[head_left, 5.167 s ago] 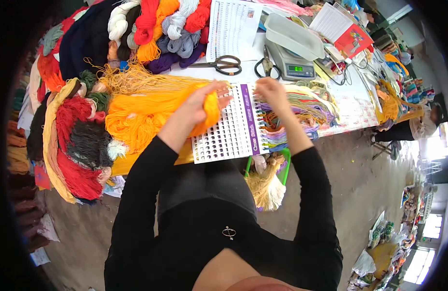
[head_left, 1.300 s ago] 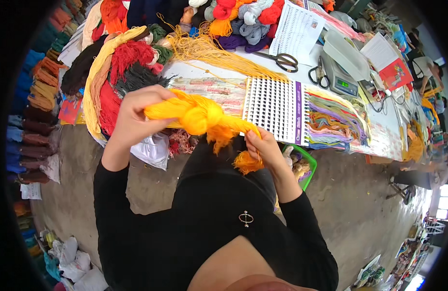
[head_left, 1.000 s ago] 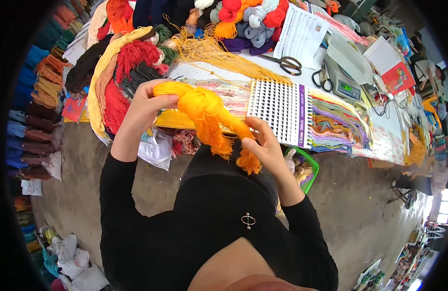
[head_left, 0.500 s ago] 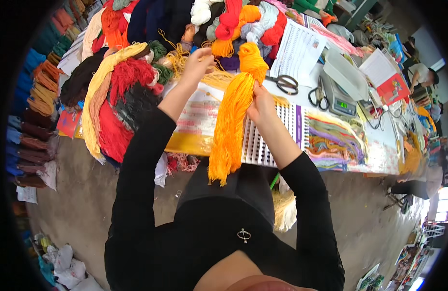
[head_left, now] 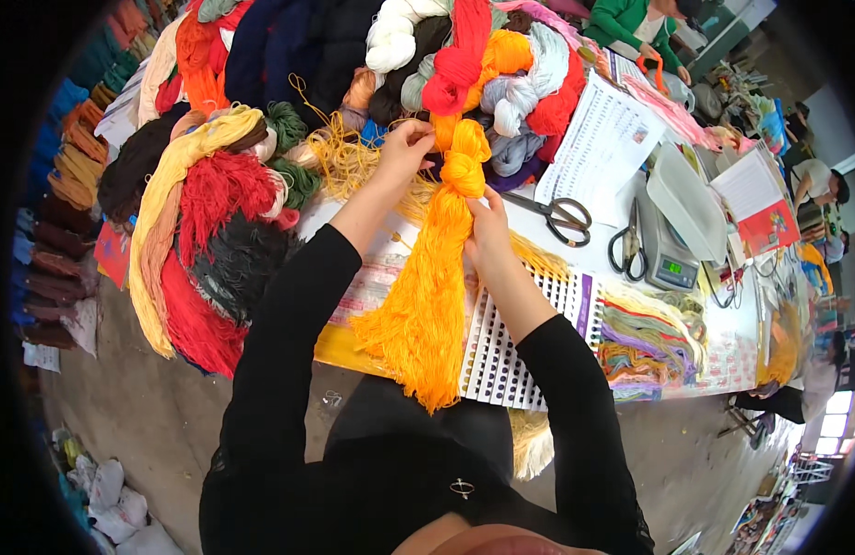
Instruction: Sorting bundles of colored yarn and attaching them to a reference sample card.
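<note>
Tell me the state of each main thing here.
Held orange skein: knotted near the top, strands fanned out below.
Right hand: holding the skein.
Digital scale: on, display lit green.
Punched card: lying flat, partly covered.
Printed sheet: lying face up.
Scissors beside the scale: lying unheld.
Other scissors: unheld too.

Floor (head_left: pixel 650 472): one, grey-brown, lightly flecked. Table (head_left: pixel 731 324): one, white top, front edge curved (the lens bends it). Stool (head_left: pixel 742 421): one, probably, thin crossed legs, blurred at right. Window (head_left: pixel 833 424): one, right edge, several panes, glaring white. Wall (head_left: pixel 827 125): pale grey, upper right. Light: white, strongest at right. Bags (head_left: pixel 117 499): whitish, on floor, lower left.
</note>
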The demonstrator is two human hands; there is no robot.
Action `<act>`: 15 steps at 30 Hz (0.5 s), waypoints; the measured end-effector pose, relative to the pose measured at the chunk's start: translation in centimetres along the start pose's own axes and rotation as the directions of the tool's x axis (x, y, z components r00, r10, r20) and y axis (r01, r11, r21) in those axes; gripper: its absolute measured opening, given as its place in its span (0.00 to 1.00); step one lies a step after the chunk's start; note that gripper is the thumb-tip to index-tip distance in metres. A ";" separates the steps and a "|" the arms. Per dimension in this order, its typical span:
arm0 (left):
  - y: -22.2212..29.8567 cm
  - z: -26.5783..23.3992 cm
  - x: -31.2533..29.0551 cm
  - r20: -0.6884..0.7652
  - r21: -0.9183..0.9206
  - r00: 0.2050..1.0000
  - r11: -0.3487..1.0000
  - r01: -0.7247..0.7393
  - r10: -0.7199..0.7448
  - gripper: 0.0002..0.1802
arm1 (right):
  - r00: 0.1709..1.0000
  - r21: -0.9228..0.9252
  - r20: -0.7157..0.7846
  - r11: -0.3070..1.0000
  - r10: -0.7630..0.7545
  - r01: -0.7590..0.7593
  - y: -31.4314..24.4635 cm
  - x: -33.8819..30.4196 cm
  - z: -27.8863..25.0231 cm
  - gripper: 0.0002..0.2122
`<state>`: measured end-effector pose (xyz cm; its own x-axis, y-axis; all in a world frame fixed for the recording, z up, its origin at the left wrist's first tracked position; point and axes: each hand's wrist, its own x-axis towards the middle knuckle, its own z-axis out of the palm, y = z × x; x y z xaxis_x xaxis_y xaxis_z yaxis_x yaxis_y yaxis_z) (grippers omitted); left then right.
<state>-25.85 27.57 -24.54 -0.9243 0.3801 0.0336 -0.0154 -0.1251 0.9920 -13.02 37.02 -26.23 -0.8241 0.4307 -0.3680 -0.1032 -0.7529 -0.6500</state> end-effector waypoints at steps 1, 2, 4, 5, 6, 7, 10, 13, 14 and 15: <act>0.0 0.2 -0.2 0.018 -0.073 0.999 0.997 0.027 -0.026 0.10 | 1.000 -0.004 -0.010 1.000 0.017 -0.017 0.0 0.0 0.0 0.15; 0.0 0.2 -0.3 0.069 -0.073 0.997 0.996 0.043 -0.038 0.15 | 1.000 -0.004 -0.010 1.000 0.018 -0.018 0.1 0.1 0.0 0.15; 0.2 0.7 -0.6 0.062 -0.090 0.998 0.996 0.012 -0.006 0.17 | 0.999 0.002 -0.021 0.999 0.046 -0.046 0.0 0.3 -0.1 0.15; 0.4 1.0 -0.8 0.056 -0.107 0.998 0.994 -0.020 0.026 0.19 | 0.999 0.002 -0.021 0.999 0.043 -0.043 0.0 0.4 -0.2 0.15; 0.7 1.2 -1.0 0.059 -0.156 0.998 0.988 -0.004 0.014 0.22 | 0.998 0.006 -0.022 0.999 0.052 -0.051 0.1 0.6 -0.3 0.15; 0.4 1.1 -0.9 0.058 -0.157 0.998 0.988 -0.008 0.017 0.22 | 0.998 0.008 -0.019 0.998 0.063 -0.062 0.1 0.7 -0.3 0.15; 0.0 1.2 -0.5 0.058 -0.313 0.986 0.941 -0.128 0.153 0.25 | 0.997 -0.013 -0.024 0.997 0.079 -0.079 0.2 0.8 -0.2 0.16; -0.2 1.6 -0.4 0.092 -0.446 0.982 0.888 -0.108 0.166 0.26 | 0.994 -0.055 -0.031 0.993 0.102 -0.104 0.1 0.9 -0.1 0.14; -0.3 1.5 -0.4 0.117 -0.462 0.979 0.882 -0.094 0.166 0.28 | 0.995 -0.062 -0.020 0.993 0.095 -0.096 0.2 0.9 0.0 0.15; -0.4 1.5 -0.3 0.118 -0.461 0.978 0.882 -0.099 0.172 0.28 | 0.996 -0.062 -0.016 0.994 0.092 -0.092 0.2 1.0 0.2 0.15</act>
<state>-24.97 28.90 -24.71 -0.8617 0.4584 0.2174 -0.0979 -0.5707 0.8153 -13.94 37.22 -26.62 -0.8212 0.3677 -0.4363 0.0078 -0.7574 -0.6529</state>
